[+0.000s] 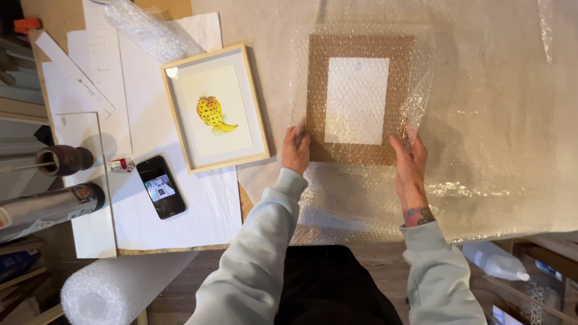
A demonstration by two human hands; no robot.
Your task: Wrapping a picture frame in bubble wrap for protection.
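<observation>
While gripped: both hands on wrapped frame

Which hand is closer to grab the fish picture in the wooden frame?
Probably the left hand. It grips the near left corner of the bubble-wrapped brown board, right beside the framed fish picture. The right hand holds the far corner and would have to cross over.

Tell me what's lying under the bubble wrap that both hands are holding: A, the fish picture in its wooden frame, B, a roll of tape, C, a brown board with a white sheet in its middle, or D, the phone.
C: through the bubble wrap shows a brown board with a white sheet.
</observation>
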